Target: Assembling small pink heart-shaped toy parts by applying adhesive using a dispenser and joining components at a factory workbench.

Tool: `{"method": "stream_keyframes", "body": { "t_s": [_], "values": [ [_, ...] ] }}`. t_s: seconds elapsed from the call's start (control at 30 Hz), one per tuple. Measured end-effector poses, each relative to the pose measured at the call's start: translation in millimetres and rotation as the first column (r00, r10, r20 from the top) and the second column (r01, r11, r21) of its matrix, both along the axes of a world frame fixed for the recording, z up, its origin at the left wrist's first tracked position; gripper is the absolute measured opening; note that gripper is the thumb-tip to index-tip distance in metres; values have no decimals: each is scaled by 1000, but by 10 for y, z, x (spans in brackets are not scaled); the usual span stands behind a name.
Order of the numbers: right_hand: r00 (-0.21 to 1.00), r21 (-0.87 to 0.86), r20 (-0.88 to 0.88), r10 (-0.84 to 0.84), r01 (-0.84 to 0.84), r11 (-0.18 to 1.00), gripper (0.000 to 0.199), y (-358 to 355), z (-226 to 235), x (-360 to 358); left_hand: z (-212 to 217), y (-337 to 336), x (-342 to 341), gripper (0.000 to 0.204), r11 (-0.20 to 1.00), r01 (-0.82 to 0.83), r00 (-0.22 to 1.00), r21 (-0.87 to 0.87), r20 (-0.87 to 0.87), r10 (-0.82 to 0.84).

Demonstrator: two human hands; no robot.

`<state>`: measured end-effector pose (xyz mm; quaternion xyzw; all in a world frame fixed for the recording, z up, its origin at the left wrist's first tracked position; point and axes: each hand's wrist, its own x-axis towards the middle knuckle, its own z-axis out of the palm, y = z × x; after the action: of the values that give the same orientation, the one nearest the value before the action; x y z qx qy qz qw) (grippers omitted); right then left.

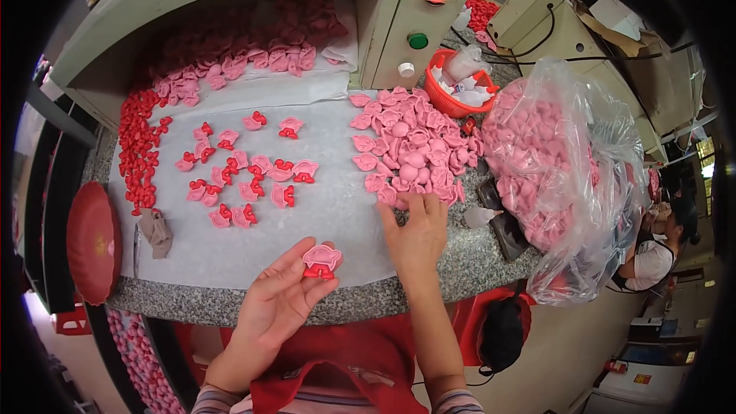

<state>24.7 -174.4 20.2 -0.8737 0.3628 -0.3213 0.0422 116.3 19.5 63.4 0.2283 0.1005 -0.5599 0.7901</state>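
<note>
Red apron fabric (337, 360) fills the lower edge of the view, with both forearms rising from it toward the tabletop (230, 303).

Left hand (280, 299): palm up, fingers loosely curled, grasping one pink piece (322, 259) between thumb and fingertips. This piece has a rounded pink body with a red part fitted along its lower edge. It sits just above the near rim of the tabletop, over the white sheet (322, 215).

Right hand (418, 234): fingers extended and spread, fingertips touching the near edge of the pile of plain pink pieces (410, 146). Whether a piece is already pinched there cannot be determined; the hand appears open.

Step in hand, as judged: one piece carries its red part and is ready to be laid down, while the right hand selects a fresh plain piece from the pile.

Next move calls for:
1. Closing the right fingertips on a single piece only; the pieces overlap closely, so neighbours may lift with it.
2. Setting the held piece among the finished pieces (245, 176) spread on the sheet, each of which shows the same pink body and red part.
3. Taking a red part from the red strip of parts (138, 146) at the far left of the sheet, well apart from both hands.

A clear bag of pink pieces (552, 169) stands at the right, with a red basket (456, 88) behind the pile.
</note>
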Motion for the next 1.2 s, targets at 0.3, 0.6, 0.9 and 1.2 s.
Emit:
{"method": "stream_keyframes", "body": {
  "t_s": [0.3, 0.6, 0.9, 1.2],
  "values": [
    [949, 115, 138, 283, -299, 947, 16, 120, -189, -145, -71, 111, 91, 43, 995, -88, 996, 48, -7, 89],
    [924, 143, 11, 382, -380, 914, 23, 182, 186, -42, -118, 41, 59, 42, 999, -33, 999, 35, -31, 35],
    [880, 278, 60, 472, -469, 838, 30, 78, -14, -294, -131, 34, 57, 40, 998, -52, 998, 33, -43, 53],
    [846, 261, -116, 521, -480, 837, 26, 66, 110, -326, -144, 8, 31, 43, 1000, -10, 998, 6, -56, 10]
  ]
}}
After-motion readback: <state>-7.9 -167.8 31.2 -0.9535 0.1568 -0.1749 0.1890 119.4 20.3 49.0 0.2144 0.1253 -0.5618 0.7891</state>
